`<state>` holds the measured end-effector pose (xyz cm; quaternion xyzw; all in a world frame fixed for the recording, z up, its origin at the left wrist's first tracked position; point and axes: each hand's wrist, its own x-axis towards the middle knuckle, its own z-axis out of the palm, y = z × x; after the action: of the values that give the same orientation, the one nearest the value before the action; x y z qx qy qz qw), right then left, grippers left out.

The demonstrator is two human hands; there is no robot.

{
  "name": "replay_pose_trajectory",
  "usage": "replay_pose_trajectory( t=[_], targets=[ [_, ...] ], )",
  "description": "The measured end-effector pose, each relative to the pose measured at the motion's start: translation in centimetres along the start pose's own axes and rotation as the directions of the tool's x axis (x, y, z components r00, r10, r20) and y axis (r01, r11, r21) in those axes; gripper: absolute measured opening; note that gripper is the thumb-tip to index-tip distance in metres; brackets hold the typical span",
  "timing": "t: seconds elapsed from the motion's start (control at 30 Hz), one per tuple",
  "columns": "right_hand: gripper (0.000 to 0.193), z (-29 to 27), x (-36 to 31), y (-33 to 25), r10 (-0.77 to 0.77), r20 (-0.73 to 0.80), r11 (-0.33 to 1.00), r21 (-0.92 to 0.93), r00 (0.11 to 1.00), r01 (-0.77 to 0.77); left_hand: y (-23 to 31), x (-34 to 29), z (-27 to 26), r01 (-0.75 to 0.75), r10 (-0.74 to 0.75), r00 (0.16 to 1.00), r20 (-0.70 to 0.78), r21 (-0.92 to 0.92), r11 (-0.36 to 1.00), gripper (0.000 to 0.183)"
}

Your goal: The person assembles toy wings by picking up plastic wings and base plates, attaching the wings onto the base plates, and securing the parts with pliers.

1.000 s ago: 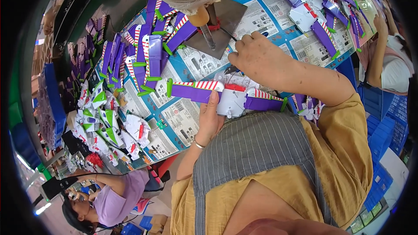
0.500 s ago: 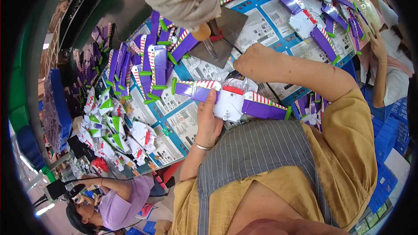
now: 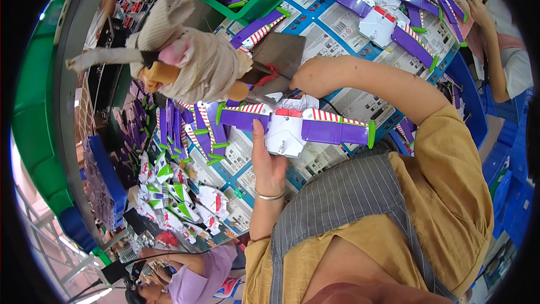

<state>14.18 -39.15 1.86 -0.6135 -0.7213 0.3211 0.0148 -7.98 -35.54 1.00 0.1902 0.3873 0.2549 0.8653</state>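
"Gripping anything?"

"The left hand (image 3: 269,170) holds the white-and-purple winged piece (image 3: 286,133) over the table (image 3: 336,35); the right hand (image 3: 315,76) is curled beyond it, contents hidden."

"What might go wrong?"

"The cloth-wrapped device (image 3: 205,65) looks close; knocking a wing against it could twist the piece loose."

Wings (image 3: 329,131) purple, red-white striped; apron (image 3: 344,191) grey pinstriped.
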Motion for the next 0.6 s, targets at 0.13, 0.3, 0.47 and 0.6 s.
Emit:
replay_pose_trajectory(
  t=[0.13, 0.3, 0.47, 0.6],
  targets=[
    [0.019, -0.26, -0.14, -0.24, 0.012, 0.002, 1.000, 0.018, 1.000, -0.012, -0.01, -0.34, 0.32, 0.000, 0.000, 1.000, -0.001, 0.004, 1.000, 0.039],
    [0.020, -0.09, -0.21, -0.25, -0.005, -0.009, 1.000, 0.012, 1.000, 0.005, -0.19, -0.75, 0.53, -0.026, 0.027, 0.999, -0.039, 0.016, 1.000, 0.039],
    [0.021, -0.17, -0.17, -0.43, 0.003, -0.002, 0.999, 0.034, 1.000, -0.003, -0.14, -0.61, 0.13, -0.021, 0.021, 0.999, -0.035, 0.010, 1.000, 0.040],
    [0.022, -0.34, -0.19, -0.59, 0.004, -0.001, 1.000, 0.019, 1.000, -0.004, -0.11, -0.57, -0.02, 0.005, -0.005, 1.000, -0.006, -0.006, 1.000, 0.041]
  ],
)
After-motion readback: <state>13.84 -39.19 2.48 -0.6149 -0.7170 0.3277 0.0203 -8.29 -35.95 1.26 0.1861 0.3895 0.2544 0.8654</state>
